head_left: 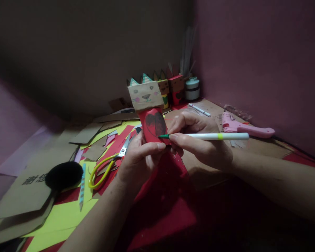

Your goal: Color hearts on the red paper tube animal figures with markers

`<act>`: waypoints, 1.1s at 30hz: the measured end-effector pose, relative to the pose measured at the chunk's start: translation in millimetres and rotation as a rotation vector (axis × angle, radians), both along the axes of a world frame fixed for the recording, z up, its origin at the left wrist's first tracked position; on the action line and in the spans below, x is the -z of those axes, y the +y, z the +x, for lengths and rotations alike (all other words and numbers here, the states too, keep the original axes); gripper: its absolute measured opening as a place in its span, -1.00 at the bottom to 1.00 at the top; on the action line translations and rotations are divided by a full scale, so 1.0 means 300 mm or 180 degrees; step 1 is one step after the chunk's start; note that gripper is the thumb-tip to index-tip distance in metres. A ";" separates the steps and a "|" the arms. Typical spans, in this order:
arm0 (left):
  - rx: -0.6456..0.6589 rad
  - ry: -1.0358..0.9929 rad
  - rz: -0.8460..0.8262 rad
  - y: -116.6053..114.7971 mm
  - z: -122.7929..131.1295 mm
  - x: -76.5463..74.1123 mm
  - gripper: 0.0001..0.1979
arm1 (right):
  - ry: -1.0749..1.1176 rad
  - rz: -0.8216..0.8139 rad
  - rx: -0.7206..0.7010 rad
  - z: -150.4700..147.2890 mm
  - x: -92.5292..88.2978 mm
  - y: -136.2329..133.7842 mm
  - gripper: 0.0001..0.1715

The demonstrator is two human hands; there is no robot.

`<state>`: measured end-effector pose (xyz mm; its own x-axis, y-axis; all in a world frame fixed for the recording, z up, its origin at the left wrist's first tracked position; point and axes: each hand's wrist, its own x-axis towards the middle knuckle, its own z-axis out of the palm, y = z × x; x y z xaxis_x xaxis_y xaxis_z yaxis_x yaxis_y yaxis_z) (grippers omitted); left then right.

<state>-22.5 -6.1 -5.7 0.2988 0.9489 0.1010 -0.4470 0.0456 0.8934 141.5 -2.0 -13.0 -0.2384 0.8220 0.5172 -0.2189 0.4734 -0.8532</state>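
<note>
- Head view shows the paper figure (148, 112), square-headed and red-bodied, held up in front of the person above the counter (265, 144); a dark heart (155, 122) marks its body.
- Left hand (140, 154) grips the figure around its lower end, thumb across the front, probably to steady it while leaving the heart uncovered.
- Right hand (201, 148) pinches a green-tipped pen (215, 136) close to its tip, likely for fine control; the tip is at the heart's lower edge, though whether it touches cannot be told.
- Left of the figure, yellow-handled scissors (122, 151) lie among paper scraps (94, 152), with a striped pencil (82, 185) and a round black object (64, 175) farther out.
- Behind the figure stand a yellow-bodied figure (163, 89), a red-bodied figure (176, 85) and a lidded jar (192, 89), perhaps set back to free working room.
- Right of the figure lie another pen (199, 110) and, farther out, a pink glue gun (248, 129).
</note>
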 end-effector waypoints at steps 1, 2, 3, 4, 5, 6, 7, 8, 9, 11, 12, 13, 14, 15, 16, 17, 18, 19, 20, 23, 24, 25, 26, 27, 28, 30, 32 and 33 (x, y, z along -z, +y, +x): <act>0.0011 -0.0009 0.0018 0.001 0.001 0.000 -0.70 | -0.0016 0.0007 0.0010 0.000 0.001 0.000 -0.88; 0.0028 -0.0004 0.0055 0.001 0.003 -0.001 -0.71 | -0.0028 0.0019 0.0017 0.000 0.002 0.000 -0.88; 0.0055 0.0018 0.0095 0.001 0.005 -0.002 -0.72 | -0.0037 0.0040 0.0023 0.000 0.002 0.000 -0.88; 0.0081 0.0038 0.0134 0.000 0.007 -0.004 -0.71 | -0.0053 0.0063 0.0045 -0.001 0.002 -0.001 -0.88; 0.0106 0.0056 0.0164 -0.001 0.008 -0.006 -0.71 | -0.0077 0.0087 0.0079 -0.001 0.001 -0.001 -0.88; 0.0128 0.0078 0.0166 -0.001 0.009 -0.007 -0.71 | -0.0102 0.0108 0.0114 -0.002 0.000 -0.001 -0.88; 0.0141 0.0087 0.0161 -0.002 0.009 -0.007 -0.72 | -0.0117 0.0127 0.0137 -0.002 -0.002 -0.001 -0.88; 0.0130 0.0085 0.0147 -0.002 0.008 -0.007 -0.73 | -0.0127 0.0128 0.0146 -0.002 -0.003 -0.001 -0.88; 0.0097 0.0075 0.0128 -0.001 0.005 -0.007 -0.74 | -0.0123 0.0120 0.0131 -0.002 -0.003 0.000 -0.89; 0.0025 0.0046 0.0088 0.002 -0.003 -0.004 -0.76 | -0.0045 0.0111 0.0058 0.000 -0.003 0.003 -0.89; 0.0008 0.0034 0.0078 0.003 -0.007 -0.003 -0.77 | 0.0026 0.0110 0.0017 0.000 -0.002 0.005 -0.89; 0.0007 0.0031 0.0076 0.005 -0.010 -0.002 -0.78 | 0.0113 0.0107 -0.0028 0.000 -0.001 0.007 -0.89; 0.0022 0.0040 0.0076 0.006 -0.012 -0.002 -0.78 | 0.0209 0.0102 -0.0071 0.000 0.000 0.009 -0.90; 0.0047 0.0046 0.0096 0.007 -0.013 -0.003 -0.79 | 0.0296 0.0104 -0.0110 -0.001 0.001 0.011 -0.90; 0.0063 0.0046 0.0121 0.007 -0.012 -0.004 -0.79 | 0.0349 0.0097 -0.0142 -0.002 0.002 0.012 -0.91; 0.0066 0.0037 0.0147 0.007 -0.011 -0.005 -0.79 | 0.0374 0.0096 -0.0162 -0.003 0.002 0.012 -0.91; 0.0069 0.0021 0.0171 0.006 -0.008 -0.007 -0.79 | 0.0369 0.0101 -0.0164 -0.004 0.002 0.012 -0.91; 0.0071 0.0010 0.0183 0.005 -0.005 -0.009 -0.78 | 0.0340 0.0115 -0.0143 -0.004 0.001 0.011 -0.91; 0.0071 0.0003 0.0191 0.003 -0.002 -0.010 -0.77 | 0.0298 0.0142 -0.0111 -0.004 0.000 0.009 -0.91; -0.0002 -0.0016 0.0167 -0.001 0.002 -0.015 -0.72 | 0.0126 0.0256 0.0015 0.000 -0.002 0.005 -0.91; -0.0038 -0.0018 0.0147 -0.002 0.001 -0.016 -0.72 | 0.0054 0.0305 0.0040 0.002 -0.003 0.004 -0.91; -0.0061 -0.0014 0.0130 -0.002 0.001 -0.016 -0.71 | -0.0004 0.0357 0.0048 0.004 -0.003 0.003 -0.90; -0.0062 -0.0008 0.0121 -0.001 0.000 -0.016 -0.71 | -0.0048 0.0394 0.0039 0.006 -0.004 0.003 -0.90; -0.0052 0.0000 0.0109 0.000 -0.001 -0.015 -0.72 | -0.0077 0.0422 0.0028 0.007 -0.004 0.003 -0.89; -0.0034 0.0004 0.0104 0.002 -0.002 -0.014 -0.72 | -0.0095 0.0435 0.0019 0.008 -0.005 0.003 -0.89; -0.0002 -0.0003 0.0110 0.005 -0.002 -0.010 -0.72 | -0.0100 0.0428 0.0028 0.008 -0.008 0.002 -0.90; 0.0006 0.0003 0.0115 0.004 -0.001 -0.007 -0.72 | -0.0122 0.0424 0.0073 0.006 -0.010 0.000 -0.91; 0.0011 0.0015 0.0118 0.003 0.000 -0.006 -0.72 | -0.0138 0.0428 0.0105 0.006 -0.010 -0.001 -0.91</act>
